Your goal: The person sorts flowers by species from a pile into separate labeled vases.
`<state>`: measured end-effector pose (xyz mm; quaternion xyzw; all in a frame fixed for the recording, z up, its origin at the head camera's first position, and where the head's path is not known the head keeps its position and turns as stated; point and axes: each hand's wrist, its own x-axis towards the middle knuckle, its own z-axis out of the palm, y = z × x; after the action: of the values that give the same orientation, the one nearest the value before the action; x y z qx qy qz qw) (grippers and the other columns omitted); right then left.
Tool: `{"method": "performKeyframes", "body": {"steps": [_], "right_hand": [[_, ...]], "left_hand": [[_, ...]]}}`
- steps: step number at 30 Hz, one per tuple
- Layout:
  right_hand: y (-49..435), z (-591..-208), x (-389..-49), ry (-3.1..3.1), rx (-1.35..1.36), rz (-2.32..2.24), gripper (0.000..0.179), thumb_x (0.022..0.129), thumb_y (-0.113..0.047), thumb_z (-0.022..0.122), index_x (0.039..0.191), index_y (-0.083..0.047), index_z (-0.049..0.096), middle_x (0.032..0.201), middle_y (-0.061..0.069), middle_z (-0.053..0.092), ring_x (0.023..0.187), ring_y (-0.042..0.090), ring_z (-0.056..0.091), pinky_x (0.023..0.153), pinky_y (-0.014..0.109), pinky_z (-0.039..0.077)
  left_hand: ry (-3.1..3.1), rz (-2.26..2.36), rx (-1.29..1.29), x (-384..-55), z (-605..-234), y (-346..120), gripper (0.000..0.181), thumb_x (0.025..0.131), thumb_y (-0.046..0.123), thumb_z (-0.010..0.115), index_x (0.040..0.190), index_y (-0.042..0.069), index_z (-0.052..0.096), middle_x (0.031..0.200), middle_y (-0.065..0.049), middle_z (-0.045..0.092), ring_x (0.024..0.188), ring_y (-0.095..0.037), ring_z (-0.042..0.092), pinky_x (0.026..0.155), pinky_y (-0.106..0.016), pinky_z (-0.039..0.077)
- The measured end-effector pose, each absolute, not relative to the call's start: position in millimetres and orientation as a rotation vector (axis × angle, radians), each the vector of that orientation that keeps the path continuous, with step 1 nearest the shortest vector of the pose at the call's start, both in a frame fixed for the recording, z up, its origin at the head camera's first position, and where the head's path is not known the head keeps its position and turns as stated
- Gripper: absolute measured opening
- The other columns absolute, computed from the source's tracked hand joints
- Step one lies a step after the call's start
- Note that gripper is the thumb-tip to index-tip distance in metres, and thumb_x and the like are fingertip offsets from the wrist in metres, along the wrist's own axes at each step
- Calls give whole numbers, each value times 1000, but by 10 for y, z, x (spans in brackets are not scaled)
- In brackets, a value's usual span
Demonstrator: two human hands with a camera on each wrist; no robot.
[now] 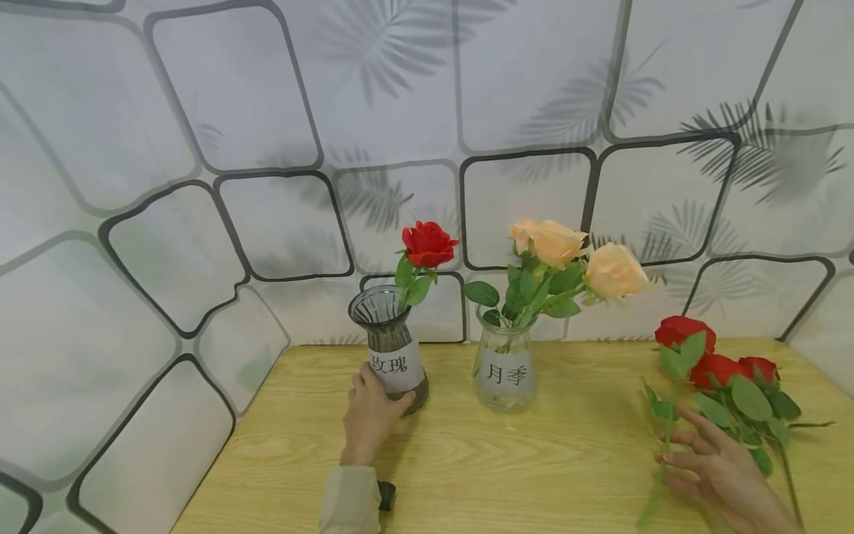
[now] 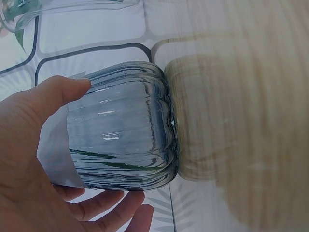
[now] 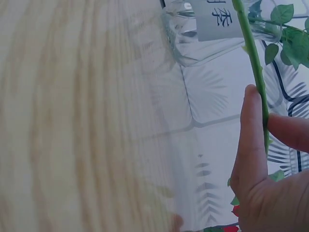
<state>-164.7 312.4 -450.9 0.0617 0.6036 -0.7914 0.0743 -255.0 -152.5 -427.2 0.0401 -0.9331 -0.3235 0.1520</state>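
Observation:
My left hand [image 1: 375, 415] grips the lower body of a grey ribbed glass vase [image 1: 392, 337], which tilts to the left. A white label [image 1: 395, 365] wraps that vase, and one red rose [image 1: 429, 245] leans out of its mouth. The left wrist view shows the thumb and fingers around the glass [image 2: 120, 125], with a green stem inside. At the right, my right hand [image 1: 723, 471] pinches a red rose by its green stem [image 3: 253, 58] between thumb and finger. Its bloom [image 1: 683, 334] overlaps the other roses in the head view, and the lower stem is blurred.
A clear glass vase [image 1: 505, 397] with a white label stands mid-table, holding several peach roses [image 1: 559, 243]. More red roses [image 1: 717, 371] lie at the right of the wooden table [image 1: 534, 475]. A patterned wall covering [image 1: 400, 111] rises behind and at the left.

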Motion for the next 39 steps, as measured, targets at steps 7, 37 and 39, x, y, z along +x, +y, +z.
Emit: {"method": "performKeyframes", "body": {"steps": [7,37,39], "right_hand": [[3051,-4500,-1650,1811,238,-2411,58,99,11,53,114,-45,52,101,-1,54,90,17,70,78,40,60],[2647,-4231,-1715,1677,366,-2646,101,101,8,54,159,-26,-21,91,-5,57,90,12,69,81,38,59],[2612,-4221,-1715,1671,402,-2670,103,100,8,56,160,-28,-20,93,-5,56,90,12,69,82,38,59]], "left_hand": [[-2672,-929,109,-2556,-4269,-1519,89,82,32,85,142,-9,32,123,-30,50,105,-45,55,75,-58,53],[-2669,-918,127,-2564,-4281,-1514,92,81,33,86,142,-9,32,123,-29,50,107,-46,56,76,-59,54],[-2670,-921,131,-2561,-4286,-1521,91,81,33,86,142,-8,33,123,-29,50,106,-46,55,76,-59,54]]}}
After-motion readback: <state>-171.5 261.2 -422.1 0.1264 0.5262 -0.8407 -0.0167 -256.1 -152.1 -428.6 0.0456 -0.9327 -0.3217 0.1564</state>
